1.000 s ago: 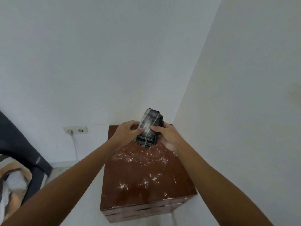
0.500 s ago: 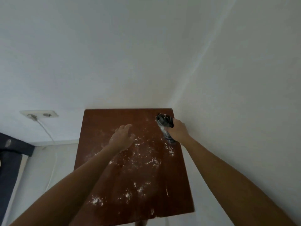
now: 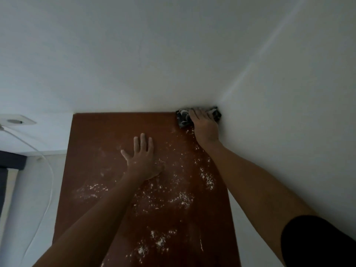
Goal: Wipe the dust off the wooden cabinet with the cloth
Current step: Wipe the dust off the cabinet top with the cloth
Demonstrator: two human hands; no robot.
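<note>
The wooden cabinet [image 3: 100,143] has a reddish-brown top scattered with white dust, thickest across its middle and right side. A dark patterned cloth [image 3: 183,117] lies bunched in the far right corner of the top, where the two walls meet. My right hand [image 3: 205,125] presses down on the cloth, covering its middle. My left hand [image 3: 141,158] lies flat on the cabinet top near its centre, fingers spread, holding nothing.
White walls close the cabinet in at the back and on the right. A wall socket [image 3: 17,121] with a white cable [image 3: 48,170] hanging from it sits to the left. Dark fabric [image 3: 9,160] shows at the left edge above pale floor.
Both hands held the cloth above the cabinet a second ago. My right hand has since carried it to the far right corner and pressed it down; my left hand let go and settled flat on the top.
</note>
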